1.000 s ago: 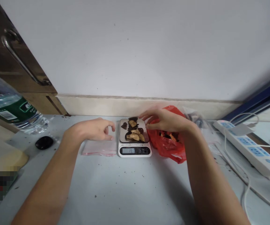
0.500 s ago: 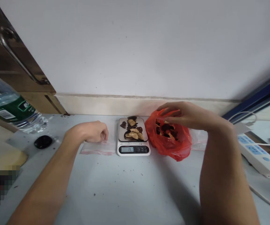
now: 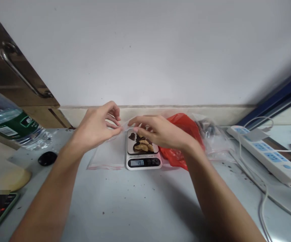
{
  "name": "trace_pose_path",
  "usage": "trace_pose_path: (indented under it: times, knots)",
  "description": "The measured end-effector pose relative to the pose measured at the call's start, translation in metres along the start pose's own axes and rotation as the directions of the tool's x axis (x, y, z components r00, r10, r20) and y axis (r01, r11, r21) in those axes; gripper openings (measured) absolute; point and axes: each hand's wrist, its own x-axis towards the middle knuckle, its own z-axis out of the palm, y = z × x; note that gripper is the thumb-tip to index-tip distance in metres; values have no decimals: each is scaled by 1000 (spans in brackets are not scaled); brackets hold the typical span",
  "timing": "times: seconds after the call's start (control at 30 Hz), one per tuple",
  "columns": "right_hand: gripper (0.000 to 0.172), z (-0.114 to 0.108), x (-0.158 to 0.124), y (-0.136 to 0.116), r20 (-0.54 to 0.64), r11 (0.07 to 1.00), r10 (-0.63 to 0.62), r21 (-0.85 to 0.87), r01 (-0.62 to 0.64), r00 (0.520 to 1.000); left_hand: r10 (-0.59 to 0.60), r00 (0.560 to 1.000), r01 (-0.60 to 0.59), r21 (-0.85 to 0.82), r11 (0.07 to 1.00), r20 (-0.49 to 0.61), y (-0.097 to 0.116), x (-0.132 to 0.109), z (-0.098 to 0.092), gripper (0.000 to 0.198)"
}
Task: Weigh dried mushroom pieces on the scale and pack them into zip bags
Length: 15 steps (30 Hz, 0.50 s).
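Note:
A small white kitchen scale point(image 3: 143, 162) stands on the grey table and carries a heap of brown and dark dried pieces point(image 3: 142, 145); its display is lit. My left hand point(image 3: 98, 124) and my right hand point(image 3: 158, 131) meet just above the scale's back left corner. Both pinch the top edge of a clear zip bag point(image 3: 110, 148), which is lifted at that edge and trails down to the table left of the scale. A red plastic bag point(image 3: 183, 126) lies right of the scale, partly hidden behind my right wrist.
A plastic water bottle point(image 3: 11, 121) lies at the far left, near a small black object point(image 3: 47, 158). Another clear bag point(image 3: 212, 134) sits behind the red one. A white power strip point(image 3: 266, 153) with cables runs along the right. A wooden cabinet with a metal handle point(image 3: 21, 74) stands back left.
My left hand has lifted the clear bag's edge off the table. My right hand has left the red bag and moved left to grip the same edge.

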Motion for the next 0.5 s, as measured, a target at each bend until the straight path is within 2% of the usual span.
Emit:
trace_pose_path:
  times: [0.07,0.1,0.17,0.23,0.3,0.33,0.4,0.43,0.5]
  knots:
    - [24,11,6,-1,18,1000,4,-9,-4,1000,14,999,-14,5,1000,-51,5,-2,2,26]
    - [23,15,8,-1,-10,999,32,-22,-32,999,26,996,-25,15,1000,-80,6,-3,3,24]
    - [22,23,12,-1,-148,992,122,-7,-124,982,69,986,-66,25,998,-152,10,-5,7,20]
    - [19,29,15,1,-313,979,202,86,-184,928,136,967,-135,20,991,-214,13,-7,11,17]
    - [4,33,17,3,-398,967,227,202,-156,889,194,952,-199,5,980,-238,15,-7,14,19]
    - [11,33,17,4,-410,963,220,239,-128,885,217,948,-223,-1,975,-231,14,-7,15,24]
    - [31,33,17,6,-419,960,194,266,-84,887,260,952,-263,4,965,-162,11,-6,15,44]
    - [33,33,17,7,-425,960,181,271,-66,887,282,954,-281,16,959,-100,7,-5,15,62]
    - [21,31,16,8,-441,955,153,296,-18,884,299,953,-301,48,952,53,-1,-3,16,102]
